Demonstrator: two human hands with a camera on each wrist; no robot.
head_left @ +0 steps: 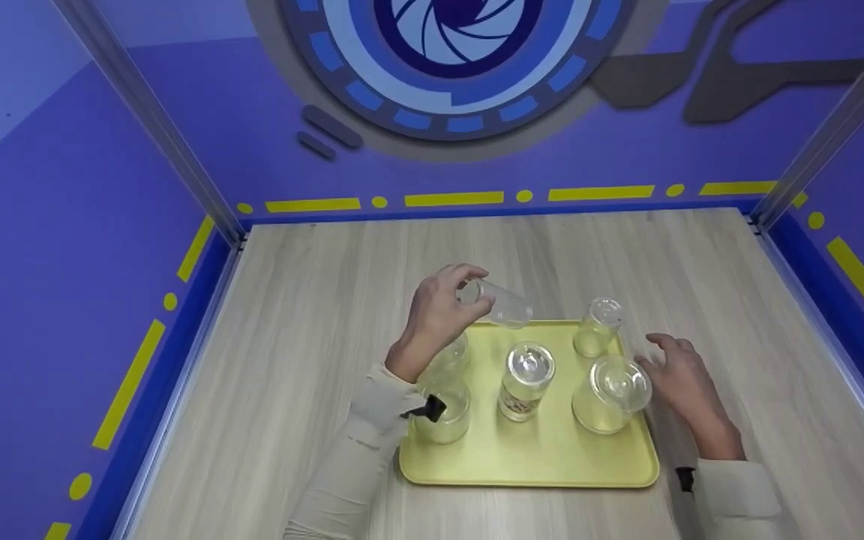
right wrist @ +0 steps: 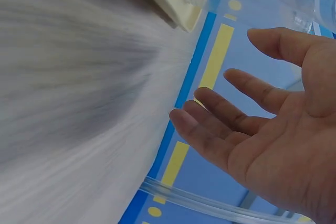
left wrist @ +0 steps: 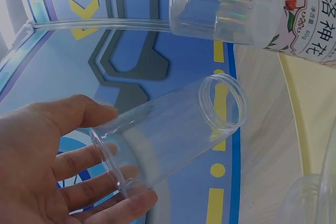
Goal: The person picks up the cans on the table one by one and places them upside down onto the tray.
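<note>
A clear, lidless plastic jar [left wrist: 168, 129] is tilted on its side above the tray's back edge. My left hand [head_left: 443, 304] grips it by its base, thumb on one side and fingers on the other; the threaded mouth points away from the palm. Just beyond the tray's right edge, my right hand [head_left: 687, 382] holds nothing, its fingers loosely bent in the right wrist view. Nearest to it stands a wide clear jar [head_left: 612, 394], upside down on the yellow tray [head_left: 526, 469]. A slimmer upturned jar [head_left: 597, 328] is behind that one.
Mid-tray stands an upturned jar with a floral label [head_left: 526, 381]. Two more clear jars are at the tray's left, partly hidden by my left arm; the front one [head_left: 447, 427] is wide. Blue panels [head_left: 177, 150] enclose the wooden tabletop [head_left: 312, 300] at back and sides.
</note>
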